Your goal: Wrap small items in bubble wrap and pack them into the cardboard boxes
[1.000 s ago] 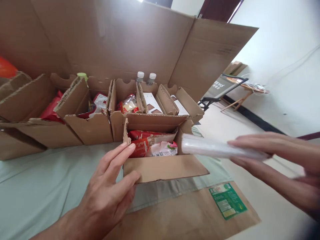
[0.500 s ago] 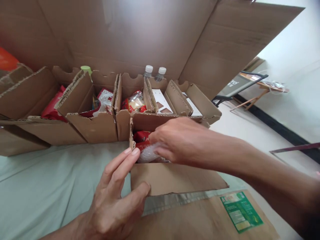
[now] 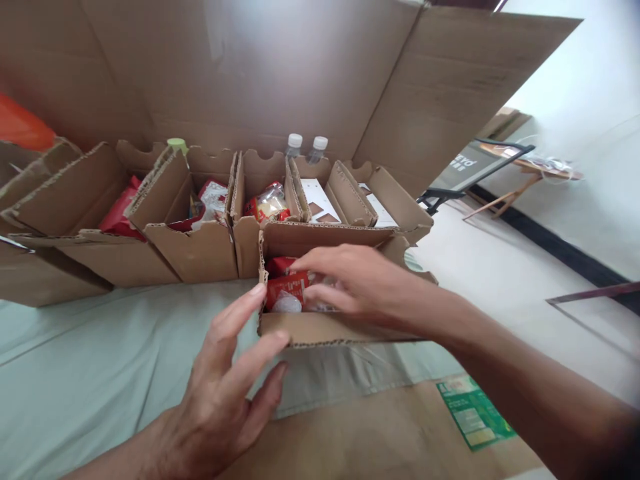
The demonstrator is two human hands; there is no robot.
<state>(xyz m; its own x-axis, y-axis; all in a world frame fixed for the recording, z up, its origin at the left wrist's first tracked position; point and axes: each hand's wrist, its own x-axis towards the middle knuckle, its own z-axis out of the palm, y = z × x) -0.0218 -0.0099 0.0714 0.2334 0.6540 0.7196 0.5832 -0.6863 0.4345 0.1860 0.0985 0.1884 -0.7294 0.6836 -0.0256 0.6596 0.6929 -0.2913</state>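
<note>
1. A pale green sheet (image 3: 100, 360) covers the surface. Tall cardboard flaps (image 3: 280, 73) stand behind it, and a white wall is on the right.
2. The right hand (image 3: 360, 283) reaches into a small box (image 3: 330, 330) with its fingers bent down onto a clear packet (image 3: 320, 303). Whether they grip it or only press on it cannot be told.
3. The clear packet lies inside the box, just beside a red packet (image 3: 287, 288).
4. The left hand (image 3: 225, 393) is spread wide and holds nothing. Its index fingertip touches the box's left front corner, and the thumb is just below the front wall.
5. The box stands against a row of compartments (image 3: 195, 250) that hold more packets.
6. Two bottles (image 3: 295, 143) stand behind the row.
7. A green label (image 3: 473, 413) lies on flat cardboard in front.
</note>
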